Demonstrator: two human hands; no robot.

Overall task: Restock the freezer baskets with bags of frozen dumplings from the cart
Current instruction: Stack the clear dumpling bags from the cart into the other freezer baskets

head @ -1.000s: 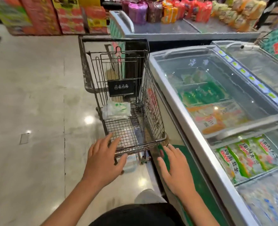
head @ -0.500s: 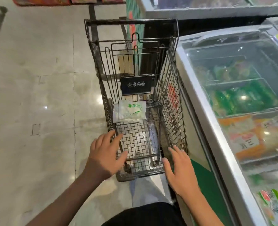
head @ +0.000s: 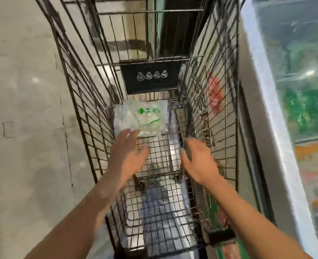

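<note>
One clear bag of frozen dumplings (head: 145,118) with green print lies flat on the wire floor of the shopping cart (head: 79,101), near its far end. Both my arms reach down inside the cart. My left hand (head: 128,152) has its fingers spread, and the fingertips are at the bag's near left corner. My right hand (head: 199,161) is also open, a little short of the bag and close to the cart's right wall. Neither hand holds anything. The freezer (head: 262,94) runs along the right, its packets blurred behind glass.
A black plate with white icons (head: 150,77) hangs on the cart's far wall. The cart's wire walls close in on both sides of my arms. Pale tiled floor (head: 23,109) lies to the left. The freezer's grey rim stands close beside the cart's right wall.
Both hands left the cart's near rim and went forward and down into the basket toward the bag. The view dropped and moved closer over the cart.
</note>
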